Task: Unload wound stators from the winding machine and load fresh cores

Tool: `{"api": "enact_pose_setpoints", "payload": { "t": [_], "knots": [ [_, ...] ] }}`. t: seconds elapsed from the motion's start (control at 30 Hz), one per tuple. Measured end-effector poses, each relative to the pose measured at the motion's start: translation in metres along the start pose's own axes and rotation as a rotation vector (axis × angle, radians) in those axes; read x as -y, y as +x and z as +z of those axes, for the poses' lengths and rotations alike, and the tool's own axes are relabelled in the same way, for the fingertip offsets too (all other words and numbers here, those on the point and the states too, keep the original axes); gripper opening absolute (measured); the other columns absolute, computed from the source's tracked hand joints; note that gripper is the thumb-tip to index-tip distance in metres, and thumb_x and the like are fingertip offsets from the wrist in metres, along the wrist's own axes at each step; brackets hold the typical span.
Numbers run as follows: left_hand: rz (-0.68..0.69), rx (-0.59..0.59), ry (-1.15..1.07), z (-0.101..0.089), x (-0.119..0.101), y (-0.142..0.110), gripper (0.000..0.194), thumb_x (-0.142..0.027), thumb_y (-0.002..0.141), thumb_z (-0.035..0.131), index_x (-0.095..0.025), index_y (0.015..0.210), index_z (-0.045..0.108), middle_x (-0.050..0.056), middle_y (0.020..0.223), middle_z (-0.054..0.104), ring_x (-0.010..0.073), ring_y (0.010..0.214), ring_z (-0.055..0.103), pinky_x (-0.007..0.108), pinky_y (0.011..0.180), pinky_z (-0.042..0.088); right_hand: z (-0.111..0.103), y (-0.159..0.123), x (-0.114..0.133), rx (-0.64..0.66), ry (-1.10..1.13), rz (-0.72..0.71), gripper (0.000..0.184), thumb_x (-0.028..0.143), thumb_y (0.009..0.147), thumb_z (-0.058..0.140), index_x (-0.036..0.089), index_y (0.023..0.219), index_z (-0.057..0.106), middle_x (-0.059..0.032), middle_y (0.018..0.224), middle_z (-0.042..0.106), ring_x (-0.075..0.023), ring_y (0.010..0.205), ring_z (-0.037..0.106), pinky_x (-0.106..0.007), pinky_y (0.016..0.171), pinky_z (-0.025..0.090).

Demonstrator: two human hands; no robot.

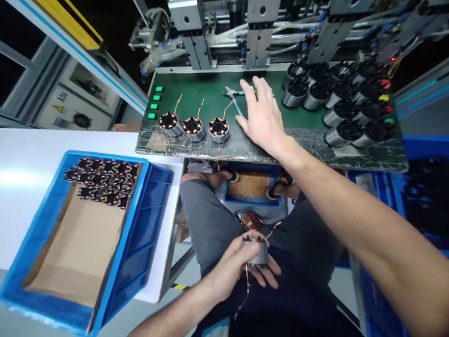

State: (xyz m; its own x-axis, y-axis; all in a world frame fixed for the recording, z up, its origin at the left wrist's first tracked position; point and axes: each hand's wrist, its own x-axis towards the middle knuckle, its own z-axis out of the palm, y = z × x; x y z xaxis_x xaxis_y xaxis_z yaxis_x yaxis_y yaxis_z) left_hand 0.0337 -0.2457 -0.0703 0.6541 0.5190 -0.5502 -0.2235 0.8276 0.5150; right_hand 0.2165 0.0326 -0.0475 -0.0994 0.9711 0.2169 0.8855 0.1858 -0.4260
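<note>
My left hand (239, 265) is closed around a metal motor stator (256, 250) with copper windings and trailing wire ends, held over my lap. My right hand (261, 115) stretches forward over the green work mat (197, 91), fingers spread and open, just next to blue-handled cutting pliers (235, 97) lying there. Three wound stators (194, 127) with upright copper leads stand in a row at the mat's front left, left of my right hand.
A blue crate (78, 242) lined with cardboard holds several stators at its far end, on a white table to the left. Several finished stators (340, 101) crowd the mat's right side. A blue bin of copper scraps (251, 186) sits below the bench. Machinery rises behind.
</note>
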Motion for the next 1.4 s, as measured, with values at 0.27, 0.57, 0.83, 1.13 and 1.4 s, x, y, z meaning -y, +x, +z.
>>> {"api": "enact_pose_setpoints", "payload": {
  "t": [0.27, 0.57, 0.83, 1.13, 1.4],
  "knots": [
    [0.273, -0.218, 0.007, 0.006, -0.017, -0.015, 0.043, -0.057, 0.1, 0.067, -0.024, 0.123, 0.052, 0.016, 0.121, 0.079, 0.0287, 0.107, 0.08, 0.03, 0.077, 0.062, 0.025, 0.024, -0.005, 0.0, -0.074, 0.02, 0.071, 0.047, 0.105, 0.048, 0.012, 0.164, 0.035, -0.0298, 0.152, 0.045, -0.0522, 0.144, 0.041, -0.079, 0.114, 0.03],
    [0.704, -0.523, 0.566, -0.009, -0.049, -0.025, 0.04, -0.024, 0.091, 0.084, -0.025, 0.118, 0.055, 0.0, 0.102, 0.073, 0.0141, 0.089, 0.072, 0.032, 0.091, 0.059, -0.023, -0.101, -0.008, -0.203, 0.492, 0.087, 0.034, 0.028, 0.095, 0.059, 0.02, 0.128, 0.059, -0.0061, 0.104, 0.059, -0.0198, 0.087, 0.055, -0.038, 0.085, 0.05],
    [0.856, -0.446, 0.889, -0.007, -0.057, -0.006, 0.057, -0.021, 0.08, 0.094, -0.024, 0.124, 0.057, 0.002, 0.108, 0.072, 0.0173, 0.098, 0.075, 0.032, 0.087, 0.062, -0.068, -0.299, 0.017, 0.484, 0.778, 0.215, 0.061, 0.019, 0.096, 0.06, 0.034, 0.155, 0.057, -0.0056, 0.12, 0.063, -0.0234, 0.105, 0.062, -0.038, 0.089, 0.055],
    [0.959, -0.289, 0.983, 0.005, -0.054, 0.011, 0.071, -0.023, 0.071, 0.101, -0.023, 0.129, 0.059, 0.005, 0.108, 0.073, 0.0211, 0.099, 0.074, 0.034, 0.078, 0.062, -0.069, -0.299, 0.016, 0.438, 0.82, 0.212, 0.074, 0.016, 0.093, 0.058, 0.035, 0.164, 0.051, -0.0051, 0.134, 0.066, -0.0256, 0.12, 0.064, -0.041, 0.101, 0.055],
    [0.91, -0.412, 0.997, 0.005, -0.046, -0.003, 0.062, -0.04, 0.08, 0.096, -0.03, 0.129, 0.059, 0.005, 0.107, 0.073, 0.0233, 0.097, 0.076, 0.038, 0.071, 0.062, -0.063, -0.299, 0.026, 0.364, 0.782, 0.165, 0.074, 0.012, 0.092, 0.06, 0.038, 0.162, 0.054, -0.0036, 0.128, 0.074, -0.0227, 0.1, 0.071, -0.035, 0.081, 0.061]
  ]
}}
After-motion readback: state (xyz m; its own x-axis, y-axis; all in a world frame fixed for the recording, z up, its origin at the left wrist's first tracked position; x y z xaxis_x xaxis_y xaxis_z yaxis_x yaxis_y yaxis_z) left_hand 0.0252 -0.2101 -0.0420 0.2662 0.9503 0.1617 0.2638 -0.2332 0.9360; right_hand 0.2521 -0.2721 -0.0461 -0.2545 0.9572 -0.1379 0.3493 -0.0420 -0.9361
